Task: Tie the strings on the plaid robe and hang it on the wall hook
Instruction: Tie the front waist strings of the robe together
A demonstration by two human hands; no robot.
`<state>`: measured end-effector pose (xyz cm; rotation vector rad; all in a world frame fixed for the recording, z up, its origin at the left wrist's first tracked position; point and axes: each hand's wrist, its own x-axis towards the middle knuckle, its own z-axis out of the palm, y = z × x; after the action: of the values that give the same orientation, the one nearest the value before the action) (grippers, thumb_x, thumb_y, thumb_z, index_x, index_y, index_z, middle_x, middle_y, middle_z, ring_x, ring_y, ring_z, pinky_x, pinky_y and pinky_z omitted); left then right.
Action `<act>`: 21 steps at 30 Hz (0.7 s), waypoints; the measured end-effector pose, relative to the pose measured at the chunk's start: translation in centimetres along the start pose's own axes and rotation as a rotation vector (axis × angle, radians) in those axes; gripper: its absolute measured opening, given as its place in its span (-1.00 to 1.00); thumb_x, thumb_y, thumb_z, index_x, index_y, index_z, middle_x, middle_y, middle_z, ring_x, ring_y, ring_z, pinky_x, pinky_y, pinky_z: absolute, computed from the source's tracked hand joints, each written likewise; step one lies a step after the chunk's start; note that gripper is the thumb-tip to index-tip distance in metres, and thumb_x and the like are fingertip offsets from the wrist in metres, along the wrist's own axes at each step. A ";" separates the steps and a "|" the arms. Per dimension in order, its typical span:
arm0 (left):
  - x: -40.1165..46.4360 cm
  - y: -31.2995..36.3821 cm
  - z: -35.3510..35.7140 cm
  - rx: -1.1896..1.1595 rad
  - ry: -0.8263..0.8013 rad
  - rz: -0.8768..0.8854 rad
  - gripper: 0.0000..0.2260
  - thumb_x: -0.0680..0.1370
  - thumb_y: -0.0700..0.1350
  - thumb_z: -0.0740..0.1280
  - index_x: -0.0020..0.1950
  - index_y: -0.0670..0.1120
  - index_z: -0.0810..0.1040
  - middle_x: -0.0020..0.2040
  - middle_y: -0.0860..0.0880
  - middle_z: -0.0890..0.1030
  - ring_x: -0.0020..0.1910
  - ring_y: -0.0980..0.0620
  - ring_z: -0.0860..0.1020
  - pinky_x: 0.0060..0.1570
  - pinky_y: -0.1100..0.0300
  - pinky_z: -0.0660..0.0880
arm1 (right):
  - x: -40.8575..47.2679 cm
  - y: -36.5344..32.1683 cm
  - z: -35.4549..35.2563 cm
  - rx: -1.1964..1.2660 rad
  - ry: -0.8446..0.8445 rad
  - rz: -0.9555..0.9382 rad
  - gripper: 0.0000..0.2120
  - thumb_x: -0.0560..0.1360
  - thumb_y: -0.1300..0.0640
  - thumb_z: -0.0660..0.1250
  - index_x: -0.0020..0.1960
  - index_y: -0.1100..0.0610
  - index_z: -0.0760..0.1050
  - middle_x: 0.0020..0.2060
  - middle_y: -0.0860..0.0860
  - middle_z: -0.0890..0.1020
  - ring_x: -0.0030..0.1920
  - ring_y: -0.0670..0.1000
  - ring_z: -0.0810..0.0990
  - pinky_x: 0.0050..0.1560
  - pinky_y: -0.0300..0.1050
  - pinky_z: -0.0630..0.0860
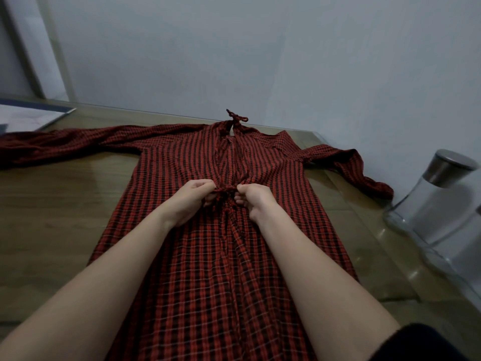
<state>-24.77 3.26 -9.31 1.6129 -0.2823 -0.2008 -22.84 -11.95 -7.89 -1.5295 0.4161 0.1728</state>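
A red and black plaid robe (182,256) lies flat and lengthwise on the wooden table (52,204), collar toward the wall and sleeves spread left and right. A tied string knot (236,118) sits at the collar. At the waist, the waist strings (226,191) are bunched into a small knot. My left hand (194,198) pinches the strings from the left. My right hand (253,198) pinches them from the right. The string ends are hidden under my fingers. No wall hook is in view.
A glass jar with a metal lid (437,196) stands at the right table edge, close to the robe's right sleeve (359,168). A flat grey-white sheet (26,117) lies at the back left. The pale wall (260,61) runs right behind the table.
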 end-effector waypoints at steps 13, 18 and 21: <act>1.5 2.4 -0.4 0.322 0.187 -0.264 -0.73 0.56 -0.07 0.19 -0.28 -0.15 0.48 -0.36 -0.05 0.47 -0.37 0.04 0.42 -0.38 0.22 0.38 | 0.2 -1.7 -0.8 -0.167 -0.057 0.092 -0.78 0.58 0.30 0.16 -0.24 0.23 0.40 -0.35 0.08 0.48 -0.38 -0.05 0.45 -0.47 -0.30 0.45; 3.6 4.0 -1.3 0.463 0.233 -0.314 -0.75 0.54 -0.03 0.27 -0.19 -0.18 0.58 -0.32 -0.05 0.55 -0.39 0.04 0.45 -0.44 0.23 0.37 | 2.1 -4.5 -0.5 -0.440 0.048 -0.084 -0.85 0.48 0.17 0.26 -0.15 0.26 0.50 -0.32 0.13 0.59 -0.41 0.04 0.55 -0.49 -0.22 0.42; 5.8 5.0 -1.9 0.511 0.284 -0.284 -0.73 0.54 -0.03 0.27 -0.26 -0.16 0.57 -0.36 -0.06 0.57 -0.46 0.03 0.43 -0.48 0.26 0.32 | 4.6 -6.6 -0.2 -0.545 0.103 -0.203 -0.81 0.37 0.15 0.29 -0.23 0.29 0.56 -0.30 0.18 0.65 -0.30 0.18 0.63 -0.35 -0.06 0.51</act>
<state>-18.98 3.10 -4.01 2.1608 0.1311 -0.1173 -16.24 -13.08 -3.43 -2.1123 0.3037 0.0470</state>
